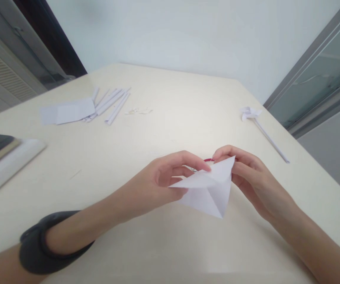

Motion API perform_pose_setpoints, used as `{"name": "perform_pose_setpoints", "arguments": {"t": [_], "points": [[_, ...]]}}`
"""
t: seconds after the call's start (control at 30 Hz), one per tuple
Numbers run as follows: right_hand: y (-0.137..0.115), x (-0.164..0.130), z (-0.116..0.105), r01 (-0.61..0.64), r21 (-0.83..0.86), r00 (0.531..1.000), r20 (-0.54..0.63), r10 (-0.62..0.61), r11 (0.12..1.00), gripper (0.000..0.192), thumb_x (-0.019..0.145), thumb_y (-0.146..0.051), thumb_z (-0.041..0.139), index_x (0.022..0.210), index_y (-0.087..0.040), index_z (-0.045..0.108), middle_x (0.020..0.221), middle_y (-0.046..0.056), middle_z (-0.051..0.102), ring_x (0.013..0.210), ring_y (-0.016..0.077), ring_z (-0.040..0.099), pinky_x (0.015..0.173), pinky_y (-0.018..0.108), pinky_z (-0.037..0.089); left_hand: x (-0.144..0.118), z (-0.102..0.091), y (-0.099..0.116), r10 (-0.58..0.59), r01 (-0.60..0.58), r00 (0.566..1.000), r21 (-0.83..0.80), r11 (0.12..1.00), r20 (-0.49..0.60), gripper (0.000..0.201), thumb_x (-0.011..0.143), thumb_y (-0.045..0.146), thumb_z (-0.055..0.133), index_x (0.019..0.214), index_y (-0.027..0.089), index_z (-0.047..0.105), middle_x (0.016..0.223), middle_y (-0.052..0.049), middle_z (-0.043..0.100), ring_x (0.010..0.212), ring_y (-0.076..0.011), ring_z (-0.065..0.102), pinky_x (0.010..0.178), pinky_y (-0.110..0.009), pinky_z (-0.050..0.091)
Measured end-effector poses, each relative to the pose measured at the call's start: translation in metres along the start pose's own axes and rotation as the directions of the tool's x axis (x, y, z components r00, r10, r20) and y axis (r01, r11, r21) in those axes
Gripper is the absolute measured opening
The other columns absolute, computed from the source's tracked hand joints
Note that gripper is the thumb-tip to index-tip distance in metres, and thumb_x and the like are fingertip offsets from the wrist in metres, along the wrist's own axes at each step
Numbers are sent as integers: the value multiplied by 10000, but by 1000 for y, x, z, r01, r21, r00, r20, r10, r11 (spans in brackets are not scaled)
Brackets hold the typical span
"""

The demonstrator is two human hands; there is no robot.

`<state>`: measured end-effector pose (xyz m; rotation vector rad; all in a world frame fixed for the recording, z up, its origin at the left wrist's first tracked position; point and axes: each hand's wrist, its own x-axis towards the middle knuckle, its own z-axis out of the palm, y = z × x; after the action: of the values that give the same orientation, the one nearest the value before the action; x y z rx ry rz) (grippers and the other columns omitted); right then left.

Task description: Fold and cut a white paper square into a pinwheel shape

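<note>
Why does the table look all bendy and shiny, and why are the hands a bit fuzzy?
Head view: the wide lens curves the table edges and tilts the walls. Soft pale glare lies on the tabletop behind the hands. The left hand, right hand and folded paper look slightly soft, with faint shadows beneath. The paper pinwheel stays fairly clear.

The folded white paper [209, 189] is a sheet creased into a flat, roughly triangular shape, with one sharp corner pointing down towards the desk [170, 118] and another rising at its upper right. A diagonal crease runs from its middle to the lower tip. It is held just above the desk, near the front edge, tilted, its upper edge pinched at both ends.
</note>
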<state>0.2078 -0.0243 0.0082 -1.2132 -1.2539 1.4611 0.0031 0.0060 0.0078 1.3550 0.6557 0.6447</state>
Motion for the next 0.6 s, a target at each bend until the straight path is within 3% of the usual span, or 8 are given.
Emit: {"name": "perform_pose_setpoints", "arguments": {"t": [0.1, 0.3, 0.43, 0.6], "points": [[0, 1, 1, -14, 26, 1000, 25, 13, 1000, 137, 869, -193, 459, 824, -228, 583, 701, 4, 508, 797, 178, 555, 590, 248, 409, 2, -2, -4, -15, 13, 996, 22, 1000, 92, 261, 659, 118, 620, 892, 233, 634, 1048, -61, 631, 950, -272, 590, 649, -289, 453], [0, 0, 1, -10, 51, 999, 35, 8, 999, 182, 854, -156, 425, 819, -232, 587, 698, 10, 522, 782, 188, 561, 573, 260, 403, 0, 0, -3, 7, -3, 990, -27, 1000, 141, 335, 665, 313, 666, 984, 215, 627, 1094, -81, 592, 950, -281, 582, 683, -313, 465], [-1, -2, -1, 45, 67, 997, 61, -49, 997, 218, 863, -148, 379, 836, -221, 583, 736, 20, 536, 740, 173, 530, 589, 274, 398, 0, 0, 2, -46, 48, 998, -40, 998, 46, 182, 755, 334, 616, 890, 216, 646, 1036, -46, 619, 918, -220, 591, 672, -256, 466], [-1, 0, -1, 60, 7, 998, 34, -60, 998, 183, 910, -329, 426, 870, -221, 568, 811, 21, 546, 712, 155, 500, 623, 286, 402, 0, -1, 6, -144, 146, 989, 177, 973, -24, 97, 802, 224, 589, 897, 214, 607, 933, -29, 633, 852, -181, 603, 640, -244, 463]]}}
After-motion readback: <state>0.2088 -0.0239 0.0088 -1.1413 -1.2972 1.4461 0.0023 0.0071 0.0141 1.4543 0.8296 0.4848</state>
